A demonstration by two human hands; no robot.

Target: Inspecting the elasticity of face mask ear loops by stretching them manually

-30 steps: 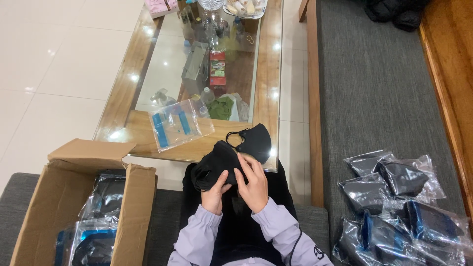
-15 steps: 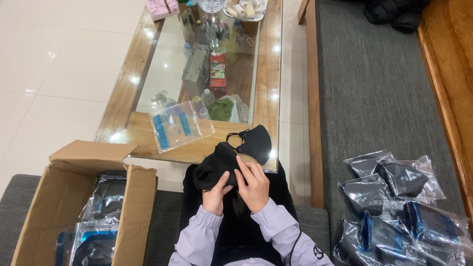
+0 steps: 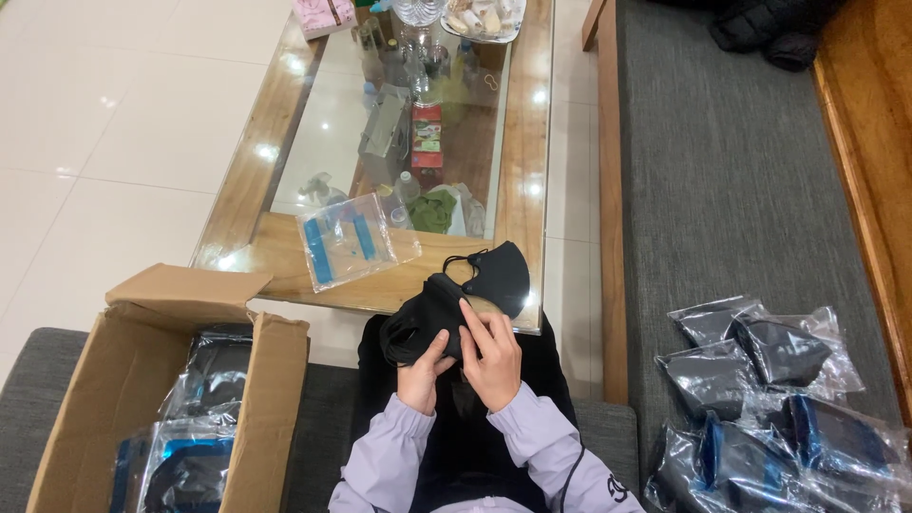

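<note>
The cardboard box (image 3: 161,399) at near left stands open, filled with bagged black masks (image 3: 195,446). Both hands are curled closed around a stack of black face masks (image 3: 427,323) over the lap, left hand (image 3: 423,370) beneath, right hand (image 3: 492,356) pressing on top. One black mask (image 3: 499,275) lies at the table's near edge (image 3: 380,294), beside an empty clear bag (image 3: 351,249). More bagged masks (image 3: 769,399) are piled on the sofa at right.

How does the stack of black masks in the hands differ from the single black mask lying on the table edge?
The stack of black fabric masks is thick, many layers, gripped by the left hand and right hand. The single black mask is one thin piece, untouched, resting on the wooden coffee table. Both are black fabric.
</note>
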